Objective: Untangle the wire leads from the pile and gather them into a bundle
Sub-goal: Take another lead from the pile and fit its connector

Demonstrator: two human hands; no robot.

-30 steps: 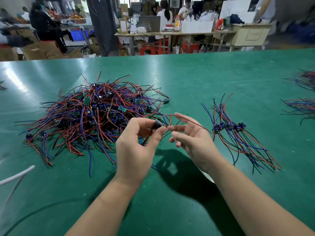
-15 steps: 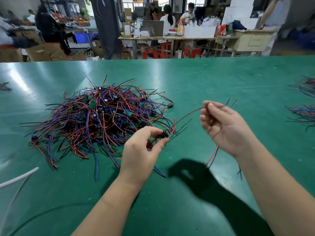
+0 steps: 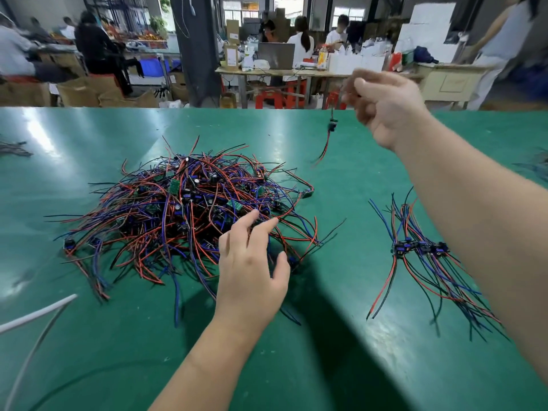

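A tangled pile of red, blue and black wire leads with small green boards lies on the green table. My left hand rests on the pile's near right edge, fingers spread and relaxed, holding nothing. My right hand is raised high above the table, fingers curled, pinching the upper wires of one lead. That lead dangles below with its dark connector and red and black wires. A gathered bundle of leads lies at the right, partly behind my right forearm.
More wire bunches lie at the far right edge and far left edge. A white cable crosses the near left corner. Beyond the table's far edge are people, benches and cartons.
My right hand has risen up and away, pulling one lead free of the pile. My left hand has let go of the connector and dropped open onto the pile.
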